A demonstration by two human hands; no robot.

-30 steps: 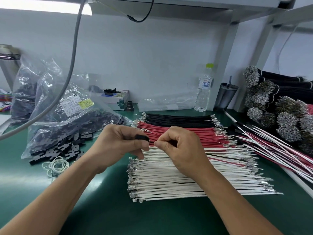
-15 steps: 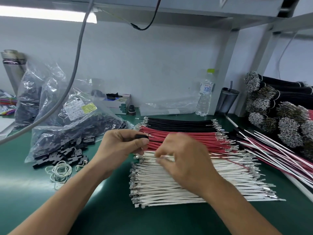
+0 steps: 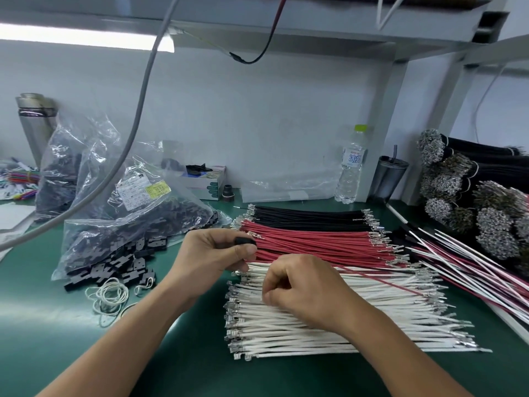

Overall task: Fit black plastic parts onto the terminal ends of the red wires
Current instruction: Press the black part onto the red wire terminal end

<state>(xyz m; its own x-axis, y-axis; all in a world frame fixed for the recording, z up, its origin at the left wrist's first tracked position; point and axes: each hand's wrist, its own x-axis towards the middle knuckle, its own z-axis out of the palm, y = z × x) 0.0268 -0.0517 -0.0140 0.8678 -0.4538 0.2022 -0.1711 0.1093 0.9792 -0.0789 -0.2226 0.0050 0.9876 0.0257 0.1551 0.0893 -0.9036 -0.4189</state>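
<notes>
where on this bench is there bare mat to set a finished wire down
Bare green mat lies at the near left, bordered by the rubber bands and the left forearm. A second strip runs along the near edge in front of the white wires. The right side is crowded with bundled wires, and the back left with bags of black parts.
</notes>
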